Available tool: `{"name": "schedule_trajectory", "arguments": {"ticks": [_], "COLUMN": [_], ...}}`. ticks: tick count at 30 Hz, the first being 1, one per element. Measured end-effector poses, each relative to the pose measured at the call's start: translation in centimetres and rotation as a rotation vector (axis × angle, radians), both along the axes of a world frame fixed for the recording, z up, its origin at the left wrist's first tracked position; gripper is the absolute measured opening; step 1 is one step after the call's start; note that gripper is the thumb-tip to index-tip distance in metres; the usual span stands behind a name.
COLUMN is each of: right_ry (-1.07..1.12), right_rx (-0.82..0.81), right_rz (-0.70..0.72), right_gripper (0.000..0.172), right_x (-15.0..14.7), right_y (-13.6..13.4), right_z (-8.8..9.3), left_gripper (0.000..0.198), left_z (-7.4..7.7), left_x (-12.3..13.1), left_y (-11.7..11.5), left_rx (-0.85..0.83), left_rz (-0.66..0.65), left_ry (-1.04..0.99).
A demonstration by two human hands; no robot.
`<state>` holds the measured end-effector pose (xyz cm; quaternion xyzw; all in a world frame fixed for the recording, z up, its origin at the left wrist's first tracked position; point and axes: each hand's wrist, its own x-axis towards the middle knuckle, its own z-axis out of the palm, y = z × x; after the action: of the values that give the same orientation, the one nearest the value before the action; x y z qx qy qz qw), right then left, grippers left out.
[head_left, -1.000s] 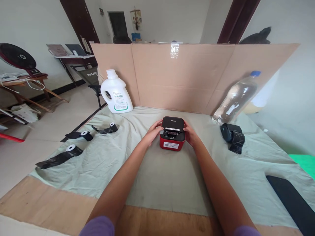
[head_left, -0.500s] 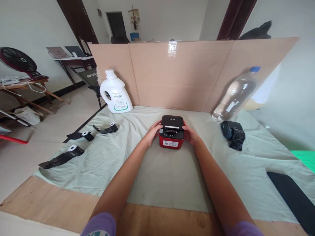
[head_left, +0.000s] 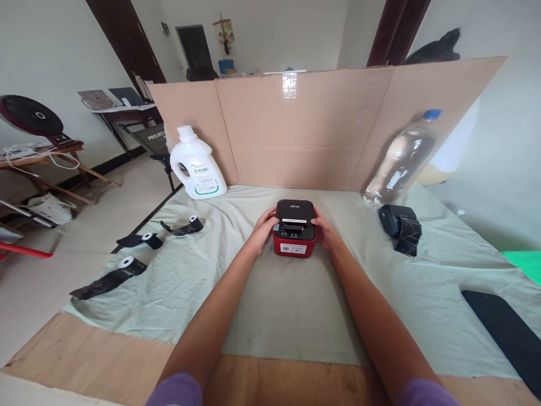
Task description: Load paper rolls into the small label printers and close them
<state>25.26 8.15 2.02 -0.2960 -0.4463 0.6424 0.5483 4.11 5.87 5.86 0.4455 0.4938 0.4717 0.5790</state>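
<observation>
Both hands have a full hold on the red-and-black device (head_left: 295,235), which sits at the middle of the cloth (head_left: 291,310) spread over the wooden tabletop (head_left: 270,369); the left hand (head_left: 262,231) and the right hand (head_left: 324,228) clasp it from opposite sides, each thumb at the edge of the top, the other fingers bent round the flanks and partly hidden behind; its black lid (head_left: 295,210) looks lowered, though at this distance I cannot tell whether it is latched; lifting seems not to have begun, and three dark rolls (head_left: 134,266) with white ends lie loose to the left, untouched, their strips trailing. The device is a rounded block, glossy red plastic below, black above, with a pale printed label (head_left: 293,248) on the front; the cloth is grey-green and creased; the white jug (head_left: 198,169) is opaque plastic with a looped handle; the clear bottle (head_left: 403,160) leans, smooth and shiny, against the matt, fold-lined cardboard (head_left: 300,129); a smaller black device (head_left: 389,221) lies near its base.
</observation>
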Motion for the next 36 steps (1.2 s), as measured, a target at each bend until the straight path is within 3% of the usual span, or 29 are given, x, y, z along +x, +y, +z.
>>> {"name": "schedule_trajectory", "arguments": {"ticks": [8, 15, 22, 25, 28, 30, 33, 36], "right_ry": [0.007, -0.030, -0.026, -0.036, -0.032, -0.029, -0.033, -0.037], "right_rx": [-0.006, -0.010, 0.000, 0.003, -0.004, -0.010, -0.021, -0.026], "right_rz": [0.003, -0.002, -0.044, -0.092, -0.102, -0.095, -0.094, -0.104], "right_gripper": [0.059, 0.066, 0.057, 0.053, 0.053, 0.053, 0.051, 0.049], "right_x": [0.0, 0.1, 0.0, -0.2, -0.3, -0.3, -0.2, -0.2], "right_y": [-0.8, -0.4, -0.8, -1.0, -1.0, -1.1, -1.0, -1.0], "right_z": [0.0, -0.1, -0.6, -0.6, -0.5, -0.5, -0.4, -0.4], "left_gripper": [0.053, 0.057, 0.051, 0.044, 0.050, 0.054, 0.048, 0.039], "left_z": [-0.3, -0.7, -0.3, 0.7, 1.4, 1.3, 0.4, -0.2], "left_x": [-0.4, -0.6, -0.8, -4.0, -10.4, -15.1, -20.4, -22.6], "left_y": [0.3, 0.1, 0.6, 2.0, 2.7, 2.7, 2.3, 2.2], "left_rx": [-0.046, 0.002, -0.026, 0.027, 0.240, 0.187, 0.024, -0.086], "left_rz": [-0.059, -0.075, -0.104, 0.044, 0.383, 0.544, 0.510, 0.460], "left_ry": [0.025, -0.029, 0.041, 0.252, 0.835, 1.170, 1.306, 1.220]}}
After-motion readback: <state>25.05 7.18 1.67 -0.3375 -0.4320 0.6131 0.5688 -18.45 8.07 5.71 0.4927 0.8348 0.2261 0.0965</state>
